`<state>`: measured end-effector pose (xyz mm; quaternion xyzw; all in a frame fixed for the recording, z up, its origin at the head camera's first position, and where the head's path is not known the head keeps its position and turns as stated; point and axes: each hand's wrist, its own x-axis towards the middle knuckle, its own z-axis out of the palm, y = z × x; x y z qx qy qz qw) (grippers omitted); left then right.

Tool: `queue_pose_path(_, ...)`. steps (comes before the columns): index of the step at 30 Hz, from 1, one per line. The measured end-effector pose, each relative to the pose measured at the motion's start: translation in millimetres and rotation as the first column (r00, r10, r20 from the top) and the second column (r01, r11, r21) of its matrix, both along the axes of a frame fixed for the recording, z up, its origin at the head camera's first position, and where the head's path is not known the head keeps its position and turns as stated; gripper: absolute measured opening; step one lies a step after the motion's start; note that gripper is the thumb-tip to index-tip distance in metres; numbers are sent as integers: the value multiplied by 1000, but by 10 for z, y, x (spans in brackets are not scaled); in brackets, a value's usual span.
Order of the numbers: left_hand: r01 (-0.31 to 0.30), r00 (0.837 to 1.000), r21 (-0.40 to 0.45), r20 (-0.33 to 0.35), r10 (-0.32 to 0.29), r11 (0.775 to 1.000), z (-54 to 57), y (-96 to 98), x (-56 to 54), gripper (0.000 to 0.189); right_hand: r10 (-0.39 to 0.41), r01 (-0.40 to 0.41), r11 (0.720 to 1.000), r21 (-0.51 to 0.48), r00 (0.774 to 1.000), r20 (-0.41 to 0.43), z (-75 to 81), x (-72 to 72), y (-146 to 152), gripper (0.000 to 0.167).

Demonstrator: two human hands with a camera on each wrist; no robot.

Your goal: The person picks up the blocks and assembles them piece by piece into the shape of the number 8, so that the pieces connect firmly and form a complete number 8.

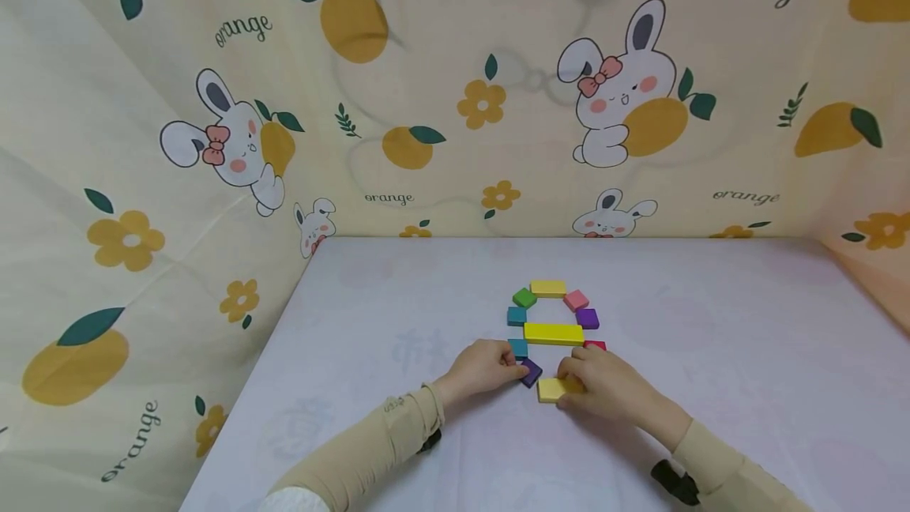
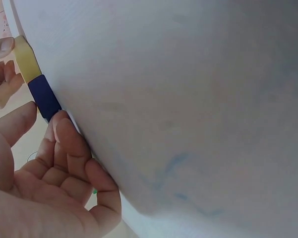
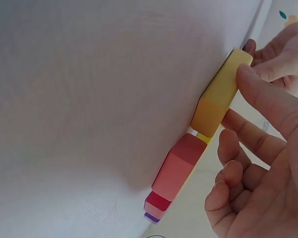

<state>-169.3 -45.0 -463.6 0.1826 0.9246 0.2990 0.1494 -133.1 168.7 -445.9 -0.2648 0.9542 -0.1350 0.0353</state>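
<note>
In the head view my left hand (image 1: 485, 368) pinches a dark purple block (image 1: 530, 373) lying tilted at the lower left of a block figure. The left wrist view shows thumb and fingertips at one end of this block (image 2: 44, 97). My right hand (image 1: 607, 384) holds a pale yellow block (image 1: 550, 391) at the figure's bottom, its thumb against one side in the right wrist view and a finger on the far side. Close to that yellow block (image 3: 222, 91) is a coral block (image 3: 179, 167), which the right hand hides in the head view.
Above the hands lie a long yellow block (image 1: 553, 334), teal blocks (image 1: 517, 316), a green block (image 1: 524, 298), a pale yellow block (image 1: 548, 288), a pink block (image 1: 576, 301), a purple block (image 1: 587, 318) and a partly covered red block (image 1: 595, 345). A patterned cloth (image 1: 441, 101) stands behind the white table (image 1: 711, 322).
</note>
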Motion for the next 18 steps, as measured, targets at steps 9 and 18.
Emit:
queue_pose_path(9, 4, 1000, -18, 5, -4, 1000, -12, 13, -17, 28, -34, 34, 999, 0, 999, 19, -8, -16, -3, 32)
queue_pose_path(18, 8, 1000, -2, 11, -8, 1000, 6, -27, -35, 28, -53, 53, 999, -4, 998, 32, 33, -27, 27, 31)
